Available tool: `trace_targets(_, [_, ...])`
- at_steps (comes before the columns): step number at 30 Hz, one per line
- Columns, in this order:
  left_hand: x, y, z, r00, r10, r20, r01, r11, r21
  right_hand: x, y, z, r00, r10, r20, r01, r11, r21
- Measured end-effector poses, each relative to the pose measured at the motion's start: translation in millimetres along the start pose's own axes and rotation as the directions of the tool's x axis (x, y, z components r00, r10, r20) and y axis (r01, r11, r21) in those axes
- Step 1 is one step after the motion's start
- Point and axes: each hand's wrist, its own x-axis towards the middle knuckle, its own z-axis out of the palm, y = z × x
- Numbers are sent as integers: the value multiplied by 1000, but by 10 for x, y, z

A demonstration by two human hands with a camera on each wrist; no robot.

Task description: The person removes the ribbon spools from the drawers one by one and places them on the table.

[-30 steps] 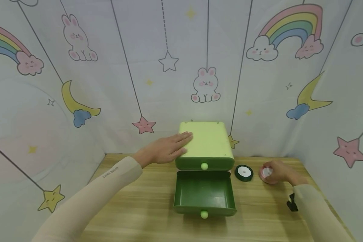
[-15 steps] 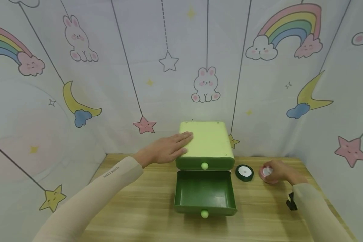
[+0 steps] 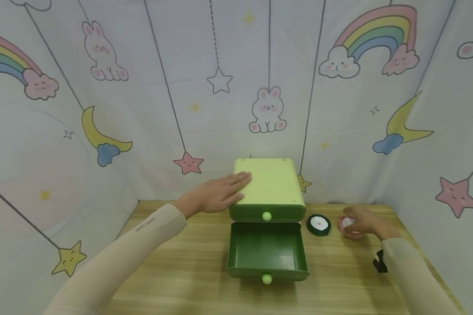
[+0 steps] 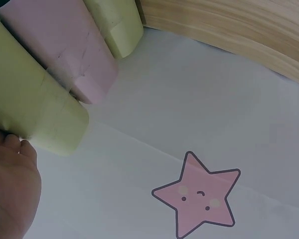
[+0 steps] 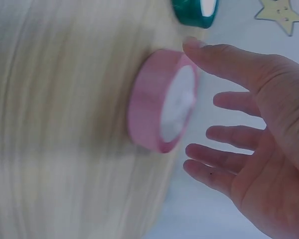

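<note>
My left hand [image 3: 214,195] lies flat on the left side of a light-green drawer box [image 3: 273,183], fingers straight; in the left wrist view, its fingertips [image 4: 12,142] are at the box's edge. The upper drawer is closed, while the lower drawer [image 3: 266,253] is pulled out with nothing inside. On the table to the right, my right hand [image 3: 363,221] hovers over a pink ribbon spool [image 5: 149,104] with a white centre. Its fingers are spread, and a gap shows between them and the spool in the right wrist view.
A dark green ribbon spool [image 3: 319,223] lies between the box and the pink one. Near the right sleeve is a small black object [image 3: 379,264], partly hidden. Printed cloth walls [image 3: 161,109] enclose the wooden table [image 3: 173,262] at the back and sides.
My right hand has loosened and risen slightly from the pink ribbon spool, which stays in place. The left hand and the drawer box have not moved.
</note>
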Motion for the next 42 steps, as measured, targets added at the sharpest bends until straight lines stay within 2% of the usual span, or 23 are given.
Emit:
trace_targets(10, [12,-19,38,1000,-1,-10,1,1000,-5,16,-233,-122,995,-65,-80,61,997,-55])
trace_targets(20, [18,-15,31,1000,8,-10,-8,1000,-2,-51,-644,-333,969,-160,-188,136,982,-132])
trace_targets(28, [8,-10,24,1000,11,-8,-11,1000,-3,-232,-1013,-480,955,-129,-268,81,980,-184])
trace_targets(32, [0,-3,16,1000,13,-7,-13,1000,-7,-364,-1204,-521,940,-139,-312,85,980,-182])
trace_targets(35, [-3,0,11,1000,11,-4,-12,1000,-11,-476,-1358,-542,916,-178,-360,114,975,-192])
trace_targets(37, [-1,1,9,1000,10,-2,-10,1000,-11,-548,-1440,-539,886,-231,-401,151,963,-221])
trace_targets(42, [-6,-4,10,1000,10,-5,-10,1000,-16,-672,-1586,-470,784,-383,-489,254,916,-310])
